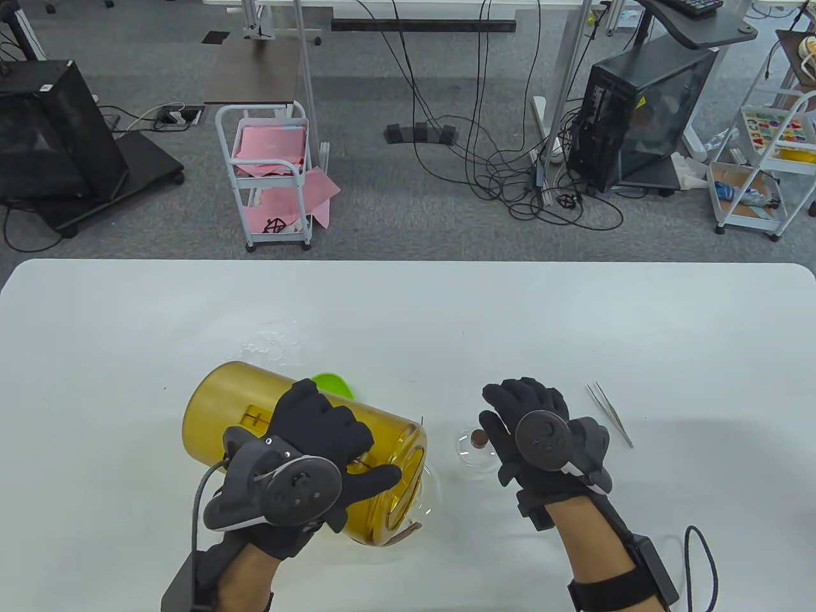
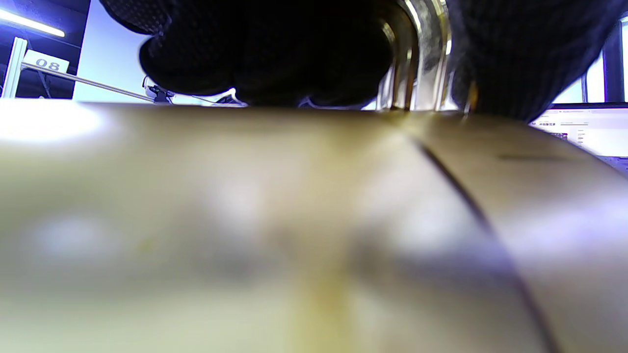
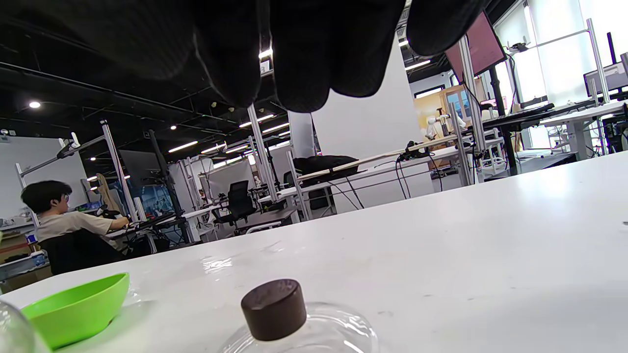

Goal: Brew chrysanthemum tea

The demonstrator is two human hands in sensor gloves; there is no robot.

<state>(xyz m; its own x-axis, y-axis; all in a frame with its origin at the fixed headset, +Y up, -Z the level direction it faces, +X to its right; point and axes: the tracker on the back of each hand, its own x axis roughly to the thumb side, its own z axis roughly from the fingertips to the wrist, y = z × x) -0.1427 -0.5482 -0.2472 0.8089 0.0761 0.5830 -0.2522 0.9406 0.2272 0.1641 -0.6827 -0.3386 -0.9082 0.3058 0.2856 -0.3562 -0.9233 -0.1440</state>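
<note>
A large amber see-through pitcher (image 1: 255, 421) lies tipped toward the right, its mouth (image 1: 408, 478) low over a clear glass vessel (image 1: 433, 494) that is mostly hidden. My left hand (image 1: 347, 456) grips the pitcher at its handle; in the left wrist view the pitcher wall (image 2: 294, 220) fills the frame and dark fingers (image 2: 274, 54) curl by the clear handle (image 2: 412, 63). A glass lid with a brown knob (image 1: 479, 437) rests on the table. My right hand (image 1: 510, 414) hovers just right of it, fingers relaxed and holding nothing; the knob (image 3: 274, 309) sits below the fingertips (image 3: 304, 73).
A green bowl (image 1: 333, 384) peeks out behind the pitcher and shows as a green bowl (image 3: 73, 306) at the left in the right wrist view. Metal tweezers (image 1: 609, 412) lie right of my right hand. A small water puddle (image 1: 274, 341) glistens on the white table (image 1: 637, 331).
</note>
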